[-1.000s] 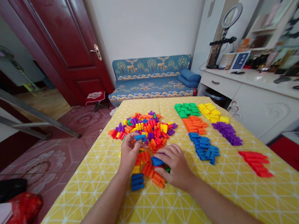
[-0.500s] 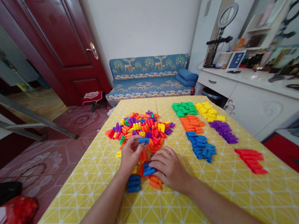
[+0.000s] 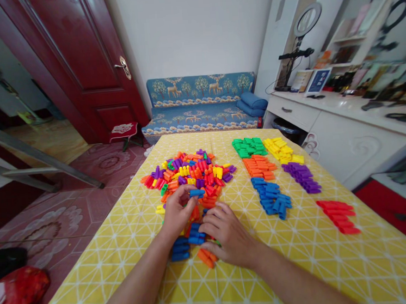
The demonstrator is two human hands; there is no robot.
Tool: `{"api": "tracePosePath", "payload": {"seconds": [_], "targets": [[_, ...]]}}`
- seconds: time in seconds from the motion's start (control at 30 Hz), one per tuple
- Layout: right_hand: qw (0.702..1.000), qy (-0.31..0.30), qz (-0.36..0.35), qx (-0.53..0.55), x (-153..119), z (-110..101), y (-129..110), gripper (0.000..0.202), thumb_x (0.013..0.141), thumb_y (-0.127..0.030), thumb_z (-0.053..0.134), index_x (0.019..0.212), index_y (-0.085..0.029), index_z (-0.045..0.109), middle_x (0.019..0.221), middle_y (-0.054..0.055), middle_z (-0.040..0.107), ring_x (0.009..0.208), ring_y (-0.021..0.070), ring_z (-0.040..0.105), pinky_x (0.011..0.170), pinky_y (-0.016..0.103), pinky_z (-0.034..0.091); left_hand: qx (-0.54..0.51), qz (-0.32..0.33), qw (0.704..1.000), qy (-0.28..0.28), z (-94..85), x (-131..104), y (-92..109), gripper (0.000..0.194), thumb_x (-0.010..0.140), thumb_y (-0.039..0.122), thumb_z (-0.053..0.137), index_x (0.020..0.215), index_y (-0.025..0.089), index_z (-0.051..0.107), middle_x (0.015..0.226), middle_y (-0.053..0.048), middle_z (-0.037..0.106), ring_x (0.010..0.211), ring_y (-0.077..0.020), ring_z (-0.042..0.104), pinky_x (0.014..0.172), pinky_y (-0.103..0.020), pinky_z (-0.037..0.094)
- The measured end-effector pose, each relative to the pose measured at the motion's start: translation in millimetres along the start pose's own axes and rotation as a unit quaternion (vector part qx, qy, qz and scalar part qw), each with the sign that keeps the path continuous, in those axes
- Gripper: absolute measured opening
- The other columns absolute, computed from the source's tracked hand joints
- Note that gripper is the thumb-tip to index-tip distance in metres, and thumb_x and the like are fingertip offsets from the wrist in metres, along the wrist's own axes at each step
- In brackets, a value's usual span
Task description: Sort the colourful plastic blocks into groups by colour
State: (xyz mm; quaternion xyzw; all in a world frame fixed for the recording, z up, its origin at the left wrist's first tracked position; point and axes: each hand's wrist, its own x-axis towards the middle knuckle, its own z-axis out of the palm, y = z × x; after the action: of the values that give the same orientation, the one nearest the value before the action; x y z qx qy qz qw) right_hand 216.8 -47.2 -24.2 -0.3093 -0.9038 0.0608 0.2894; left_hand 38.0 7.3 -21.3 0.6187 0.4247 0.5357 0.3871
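left hand [image 3: 175, 211]: i'm pinching a blue piece [image 3: 196, 193]
right hand [image 3: 227, 234]: grip unclear
colour groups [image 3: 259, 167]: six lying sorted
mixed heap [image 3: 196, 170]: remaining

Forearms, two: left forearm [image 3: 138, 277] and right forearm [image 3: 291, 273], both shown bare, tapered towards the wrists [image 3: 254, 254]. Hands, two: left hand [image 3: 177, 211] and right hand [image 3: 228, 237], likewise uncovered; fingers [image 3: 210, 220] rounded at the ends; nails too small to be made out.

Blue piece [image 3: 197, 193], multicoloured pile [image 3: 197, 170], yellow tablecloth [image 3: 206, 290] — white triangular lattice, blue sofa [image 3: 200, 111] — tan deer and trees
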Motion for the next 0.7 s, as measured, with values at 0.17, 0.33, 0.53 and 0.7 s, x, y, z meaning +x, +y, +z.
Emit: {"api": "tracePosePath", "payload": {"seconds": [0.17, 0.33, 0.53, 0.7], "targets": [[1.000, 0.003, 0.007, 0.006, -0.5, 0.5, -1.3, 0.020, 0.080, -0.027, 0.067, 0.096, -0.021, 0.058, 0.100, 0.002, 0.066, 0.103, 0.0198, 0.052, 0.106, 0.044, 0.027, 0.085, 0.030, 0.996, 0.010, -1.9, 0.6, -0.1, 0.016, 0.082, 0.022, 0.060, 0.097, 0.018, 0.062, 0.080, -0.002, 0.067, 0.072, -0.0165, 0.065, 0.070, -0.027, 0.053], [1.000, -0.008, 0.015, 0.026, -0.3, -0.5, -4.1, 0.025, 0.080, -0.018, 0.062, 0.104, -0.021, 0.058, 0.106, 0.003, 0.065, 0.106, 0.0196, 0.052, 0.109, 0.045, 0.026, 0.258, 0.089, 0.960, 0.062, -12.9, 5.0, 2.1, 0.023, 0.075, 0.018, 0.062, 0.096, 0.022, 0.070, 0.094, -0.005, 0.071, 0.089, -0.0240, 0.065, 0.087, -0.036, 0.050], [0.994, 0.055, 0.051, 0.080, -6.6, -14.0, -2.8, 0.032, 0.085, -0.027, 0.060, 0.117, -0.024, 0.058, 0.121, 0.006, 0.063, 0.114, 0.0219, 0.054, 0.107, 0.045, 0.033, 0.128, 0.061, 0.983, 0.117, -13.9, 10.1, 24.5, 0.044, 0.073, 0.025, 0.066, 0.117, 0.024, 0.066, 0.126, -0.008, 0.062, 0.123, -0.0282, 0.053, 0.108, -0.044, 0.039], [0.919, 0.277, 0.255, 0.117, -48.7, -58.4, 52.7, 0.030, 0.094, -0.036, 0.046, 0.117, -0.024, 0.060, 0.121, 0.008, 0.063, 0.115, 0.0222, 0.057, 0.099, 0.040, 0.043, -0.261, -0.158, 0.950, 0.067, 44.2, -0.1, 54.1, 0.044, 0.087, 0.039, 0.049, 0.127, 0.022, 0.056, 0.134, -0.010, 0.059, 0.127, -0.0253, 0.054, 0.106, -0.044, 0.044]]}}
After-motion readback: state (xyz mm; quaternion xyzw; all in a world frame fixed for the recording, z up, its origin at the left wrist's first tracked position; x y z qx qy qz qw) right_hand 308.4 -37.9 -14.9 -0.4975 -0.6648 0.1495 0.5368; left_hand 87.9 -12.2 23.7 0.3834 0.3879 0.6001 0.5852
